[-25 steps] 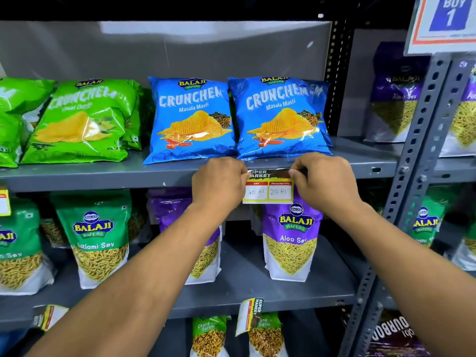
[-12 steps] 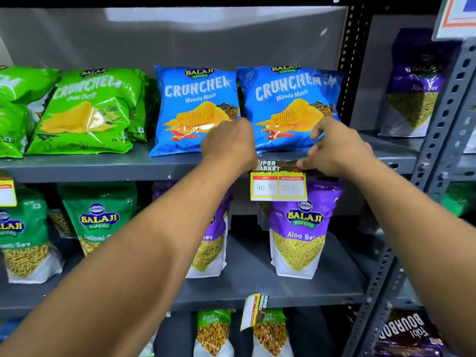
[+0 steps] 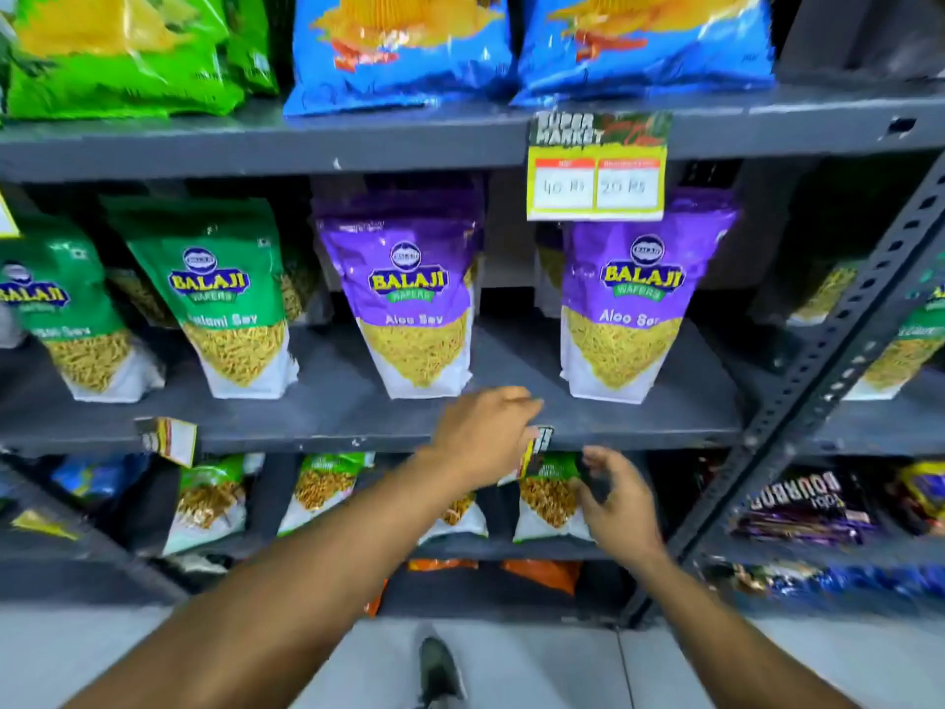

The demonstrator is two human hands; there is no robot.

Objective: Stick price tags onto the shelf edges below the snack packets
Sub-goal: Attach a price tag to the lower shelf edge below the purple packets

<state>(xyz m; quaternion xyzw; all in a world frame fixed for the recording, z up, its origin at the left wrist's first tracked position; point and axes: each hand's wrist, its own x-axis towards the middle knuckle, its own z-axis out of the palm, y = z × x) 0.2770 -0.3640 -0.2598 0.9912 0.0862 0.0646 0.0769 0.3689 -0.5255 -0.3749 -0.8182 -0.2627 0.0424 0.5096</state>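
Note:
A yellow price tag [image 3: 595,168] marked 40 Rs and 20 Rs is stuck flat on the upper shelf edge [image 3: 358,153], below the blue chip packets [image 3: 644,48]. Nothing touches it. On the middle shelf edge [image 3: 317,434], under the purple Aloo Sev packets [image 3: 417,299], a second price tag [image 3: 539,445] hangs twisted. My left hand [image 3: 486,437] covers its left part, with curled fingers pinching it. My right hand [image 3: 616,498] hovers just below and right of that tag, fingers apart and holding nothing.
A third tag [image 3: 169,440] hangs crooked on the middle shelf edge at the left. Green sev packets [image 3: 225,299] stand left of the purple ones. A perforated grey upright [image 3: 838,319] divides the racks on the right. My shoe [image 3: 440,672] is on the pale floor.
Both hands have left the upper tag, which stays stuck on its edge, and dropped to the middle shelf's twisted tag. My view has tilted down towards the floor.

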